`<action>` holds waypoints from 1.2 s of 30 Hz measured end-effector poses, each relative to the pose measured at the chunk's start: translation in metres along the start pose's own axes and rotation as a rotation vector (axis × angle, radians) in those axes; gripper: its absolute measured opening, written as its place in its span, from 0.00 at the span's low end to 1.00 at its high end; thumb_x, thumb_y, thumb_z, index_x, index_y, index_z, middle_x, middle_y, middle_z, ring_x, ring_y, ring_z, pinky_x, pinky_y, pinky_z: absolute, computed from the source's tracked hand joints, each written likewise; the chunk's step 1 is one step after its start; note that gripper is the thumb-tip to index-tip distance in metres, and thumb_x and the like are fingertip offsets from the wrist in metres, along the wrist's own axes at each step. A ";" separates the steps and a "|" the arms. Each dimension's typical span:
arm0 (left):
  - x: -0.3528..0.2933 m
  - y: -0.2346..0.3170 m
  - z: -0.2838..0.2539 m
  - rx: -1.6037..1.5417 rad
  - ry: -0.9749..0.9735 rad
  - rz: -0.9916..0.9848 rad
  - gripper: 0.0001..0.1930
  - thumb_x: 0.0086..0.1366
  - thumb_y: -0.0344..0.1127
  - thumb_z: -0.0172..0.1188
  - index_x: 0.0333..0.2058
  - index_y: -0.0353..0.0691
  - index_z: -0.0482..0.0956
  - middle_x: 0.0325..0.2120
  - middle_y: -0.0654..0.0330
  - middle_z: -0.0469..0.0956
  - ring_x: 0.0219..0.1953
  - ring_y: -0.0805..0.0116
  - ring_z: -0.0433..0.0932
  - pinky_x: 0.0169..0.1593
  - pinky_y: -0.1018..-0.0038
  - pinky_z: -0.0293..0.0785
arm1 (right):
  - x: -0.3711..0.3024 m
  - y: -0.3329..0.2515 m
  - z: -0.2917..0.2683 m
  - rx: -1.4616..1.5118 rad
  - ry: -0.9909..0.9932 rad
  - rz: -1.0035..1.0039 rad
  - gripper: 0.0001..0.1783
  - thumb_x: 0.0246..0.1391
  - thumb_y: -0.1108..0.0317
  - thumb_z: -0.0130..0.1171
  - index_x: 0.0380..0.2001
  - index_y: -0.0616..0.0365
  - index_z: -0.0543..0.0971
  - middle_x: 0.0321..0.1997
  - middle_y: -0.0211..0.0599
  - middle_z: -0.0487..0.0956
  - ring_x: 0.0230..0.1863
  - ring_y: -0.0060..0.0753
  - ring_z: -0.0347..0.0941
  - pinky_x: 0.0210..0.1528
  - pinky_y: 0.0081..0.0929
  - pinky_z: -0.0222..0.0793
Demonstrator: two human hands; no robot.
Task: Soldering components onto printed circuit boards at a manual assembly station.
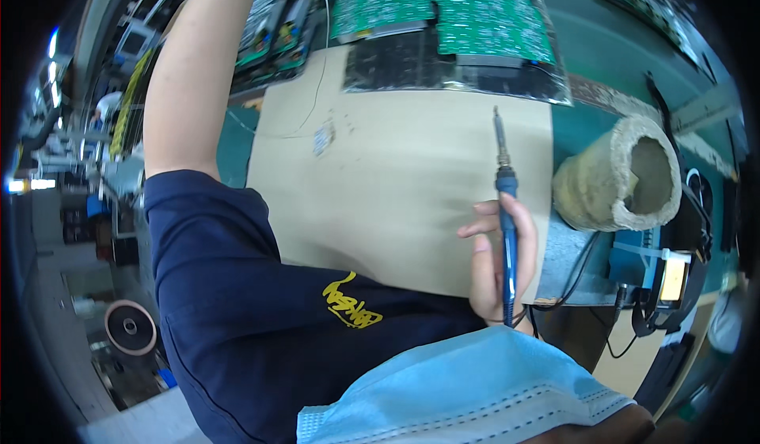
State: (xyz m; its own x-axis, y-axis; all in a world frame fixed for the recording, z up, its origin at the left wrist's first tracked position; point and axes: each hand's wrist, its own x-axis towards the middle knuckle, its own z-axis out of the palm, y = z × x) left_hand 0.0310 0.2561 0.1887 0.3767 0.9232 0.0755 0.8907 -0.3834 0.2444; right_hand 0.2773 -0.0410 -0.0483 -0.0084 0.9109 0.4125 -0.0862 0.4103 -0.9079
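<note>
My right hand (484,276) is closed round the blue handle of a soldering iron (508,242). The iron stands nearly upright in the picture, its metal tip pointing away from me over a beige board (380,198). Thumb and index finger lie along the handle, while other fingers stick out to the left. My left arm (194,72) stretches far forward, and its hand is past the top edge, out of sight. Right of that arm, a thin wire (323,80) hangs down onto the board. Small grey scraps (324,137) lie near its lower end.
Green circuit boards (495,20) lie in rows at the back on a black sheet (392,60). More boards (277,36) stand beside my left arm. A thick round stone-like pot (586,179) rests on its side at right, near a unit with a lit yellow display (672,280) and black cables.
</note>
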 end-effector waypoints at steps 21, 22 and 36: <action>-0.333 -0.052 0.123 -0.246 0.212 0.029 0.13 0.63 0.24 0.49 0.43 0.31 0.79 0.35 0.48 0.79 0.41 0.50 0.78 0.46 0.64 0.73 | 0.022 -0.072 0.039 -0.051 -0.211 -0.134 0.17 0.67 0.73 0.51 0.57 0.67 0.73 0.36 0.39 0.82 0.36 0.26 0.79 0.43 0.22 0.74; -0.341 -0.036 0.129 -0.270 0.214 0.038 0.13 0.64 0.24 0.49 0.44 0.32 0.79 0.35 0.48 0.78 0.40 0.49 0.78 0.46 0.64 0.73 | 0.021 -0.076 0.037 -0.047 -0.239 -0.169 0.17 0.67 0.72 0.51 0.56 0.66 0.74 0.36 0.38 0.82 0.36 0.25 0.79 0.43 0.22 0.74; -0.427 0.110 0.226 -0.374 -0.402 0.207 0.13 0.63 0.27 0.50 0.41 0.32 0.81 0.36 0.44 0.78 0.43 0.45 0.78 0.48 0.59 0.74 | 0.084 -0.156 0.039 0.214 -0.102 -0.420 0.13 0.66 0.70 0.50 0.49 0.66 0.76 0.32 0.42 0.81 0.29 0.29 0.79 0.33 0.27 0.78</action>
State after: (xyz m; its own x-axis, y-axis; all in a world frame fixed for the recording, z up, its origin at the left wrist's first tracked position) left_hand 0.0259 -0.1861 -0.0354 0.6653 0.7201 -0.1972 0.6655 -0.4523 0.5937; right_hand 0.2516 -0.0298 0.1312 -0.0256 0.6554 0.7548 -0.3057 0.7138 -0.6301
